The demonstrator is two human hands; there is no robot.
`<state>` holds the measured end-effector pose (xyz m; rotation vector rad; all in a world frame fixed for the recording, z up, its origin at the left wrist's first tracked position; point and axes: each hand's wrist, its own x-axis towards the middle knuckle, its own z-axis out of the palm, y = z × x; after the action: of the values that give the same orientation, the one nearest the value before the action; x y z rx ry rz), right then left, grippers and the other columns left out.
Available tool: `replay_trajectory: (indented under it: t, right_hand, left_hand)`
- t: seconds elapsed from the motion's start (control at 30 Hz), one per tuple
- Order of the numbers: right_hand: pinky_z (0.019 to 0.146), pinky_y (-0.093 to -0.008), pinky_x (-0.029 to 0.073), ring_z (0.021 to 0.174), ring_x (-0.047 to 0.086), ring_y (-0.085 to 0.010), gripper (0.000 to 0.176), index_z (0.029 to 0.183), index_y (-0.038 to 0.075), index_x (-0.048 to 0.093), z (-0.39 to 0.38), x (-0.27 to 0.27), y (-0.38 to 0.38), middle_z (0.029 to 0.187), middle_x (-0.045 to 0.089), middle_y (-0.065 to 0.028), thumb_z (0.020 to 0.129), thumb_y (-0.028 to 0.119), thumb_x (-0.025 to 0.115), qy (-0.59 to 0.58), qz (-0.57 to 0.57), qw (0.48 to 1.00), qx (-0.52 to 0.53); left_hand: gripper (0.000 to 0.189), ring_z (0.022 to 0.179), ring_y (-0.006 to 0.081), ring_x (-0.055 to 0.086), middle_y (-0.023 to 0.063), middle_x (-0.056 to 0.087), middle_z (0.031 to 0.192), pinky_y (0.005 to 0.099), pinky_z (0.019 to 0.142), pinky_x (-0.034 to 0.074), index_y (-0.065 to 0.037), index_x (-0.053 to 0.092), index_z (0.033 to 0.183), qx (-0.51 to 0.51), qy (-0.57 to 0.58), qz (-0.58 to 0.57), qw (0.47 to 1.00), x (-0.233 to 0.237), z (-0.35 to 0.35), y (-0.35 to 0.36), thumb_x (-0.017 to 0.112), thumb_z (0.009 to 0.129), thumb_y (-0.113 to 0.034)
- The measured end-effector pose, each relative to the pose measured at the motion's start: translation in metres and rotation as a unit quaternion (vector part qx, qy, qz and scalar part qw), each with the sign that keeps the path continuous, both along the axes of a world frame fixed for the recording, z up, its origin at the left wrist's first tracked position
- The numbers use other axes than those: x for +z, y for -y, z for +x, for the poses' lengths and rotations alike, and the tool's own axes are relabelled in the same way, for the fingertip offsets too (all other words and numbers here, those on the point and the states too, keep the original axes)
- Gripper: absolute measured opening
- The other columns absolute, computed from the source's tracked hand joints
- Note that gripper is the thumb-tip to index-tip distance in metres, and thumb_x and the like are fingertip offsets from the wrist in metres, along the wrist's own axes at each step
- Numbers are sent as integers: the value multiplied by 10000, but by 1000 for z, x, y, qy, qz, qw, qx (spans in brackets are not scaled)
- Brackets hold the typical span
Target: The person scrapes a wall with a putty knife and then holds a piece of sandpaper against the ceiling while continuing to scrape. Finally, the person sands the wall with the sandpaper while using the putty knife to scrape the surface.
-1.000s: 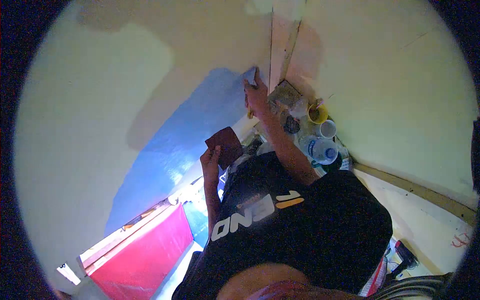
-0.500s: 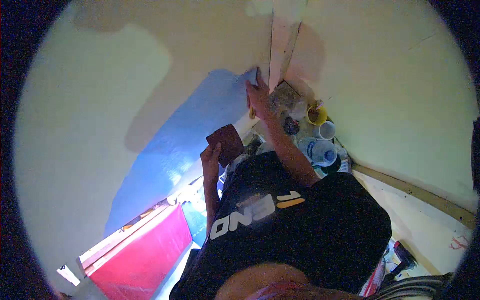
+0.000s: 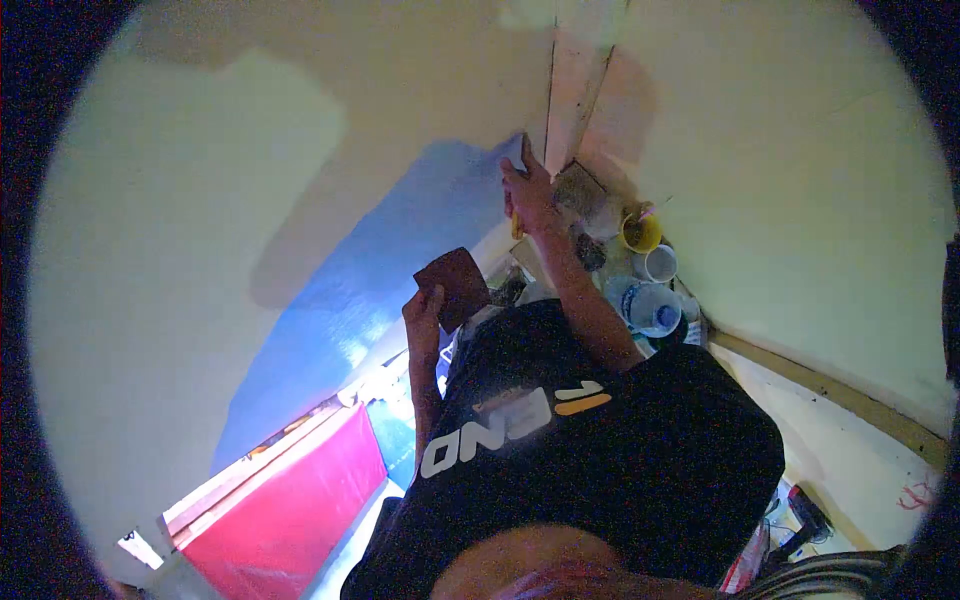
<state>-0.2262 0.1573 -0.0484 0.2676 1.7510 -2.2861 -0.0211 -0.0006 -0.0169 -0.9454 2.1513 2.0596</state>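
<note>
My left hand [image 3: 423,308] grips a flat, dark brown square piece [image 3: 453,288] in front of my body, thumb lying over its face. Higher up, my right hand [image 3: 530,195] is closed round a small tool with a yellow handle [image 3: 516,224]; its working end is too dim to name. That end meets the left wall [image 3: 400,230] close to the corner, at the tip of a bluish patch [image 3: 370,260].
Below the corner stand a yellow cup [image 3: 640,232], a white cup [image 3: 659,264] and a clear plastic bottle [image 3: 655,312]. A pale wall [image 3: 800,200] rises on the right. A red panel [image 3: 285,500] is at lower left; a dark-handled object [image 3: 808,515] lies at lower right.
My right hand and its tool sit slightly further right in the view, which has itself shifted a little. My left hand keeps the same hold on the brown piece.
</note>
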Motion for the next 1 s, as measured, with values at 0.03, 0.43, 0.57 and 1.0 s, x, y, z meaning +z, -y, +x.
replay_trajectory:
  t: [0.03, 0.43, 0.57, 1.0]
  right_hand:
    - [301, -258, 349, 355, 384, -72, 697, 1467, 182, 243, -2, -3, -3, 570, 485, 19, 887, 166, 628, 16, -4, 1000, 8]
    - [316, -257, 353, 362, 375, -74, 711, 1474, 253, 213, 3, -27, 5, 555, 470, 26, 896, 166, 616, 1, -37, 999, 33]
    - [320, -261, 355, 365, 387, -85, 698, 1477, 259, 198, -25, -107, -5, 551, 463, 27, 910, 186, 598, -278, 80, 957, 37]
    - [322, -247, 364, 377, 414, -68, 671, 1467, 215, 253, -2, -19, -6, 572, 481, 23, 904, 231, 616, -14, -7, 1000, 12]
  left_hand:
    - [286, 849, 114, 556, 48, 652, 937, 293, 777, 446, 26, 638, 1036, -7, -7, -6, 1000, 5, 0, -1, 587, 914, -228]
    - [284, 828, 104, 548, 33, 653, 917, 280, 760, 439, 12, 644, 1010, -39, -16, -19, 999, -2, -11, 11, 614, 899, -248]
    - [268, 818, 106, 549, 26, 652, 910, 284, 757, 440, 3, 646, 1007, -29, -31, 11, 999, 2, -13, 9, 610, 901, -241]
    - [240, 800, 99, 541, 20, 649, 893, 285, 735, 442, 6, 646, 982, -22, -17, 11, 1000, 0, -7, 13, 596, 911, -218]
